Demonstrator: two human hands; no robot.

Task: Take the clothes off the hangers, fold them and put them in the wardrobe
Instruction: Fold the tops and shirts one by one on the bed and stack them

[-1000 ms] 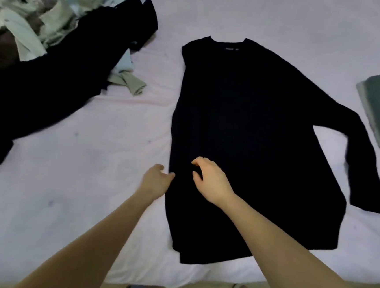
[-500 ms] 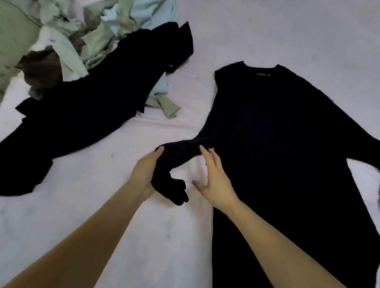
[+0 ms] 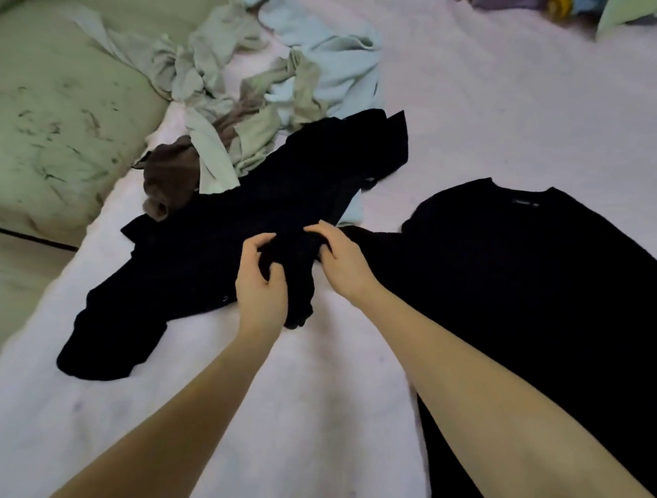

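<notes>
Covering the whole field, a pale bed sheet point(image 3: 490, 104) bears a black sweater point(image 3: 552, 308) spread flat at 3 o'clock, a second black garment point(image 3: 208, 246) crumpled at 9 o'clock, and a heap of pale clothes point(image 3: 254, 83) at 11 o'clock, with a cream padded headboard point(image 3: 44, 124) at 10 o'clock. At centre, the sweater's left sleeve point(image 3: 290, 261) lies bunched over the second garment's edge, gripped by the left hand point(image 3: 262, 286) with curled fingers and pinched by the right hand point(image 3: 341, 262).
</notes>
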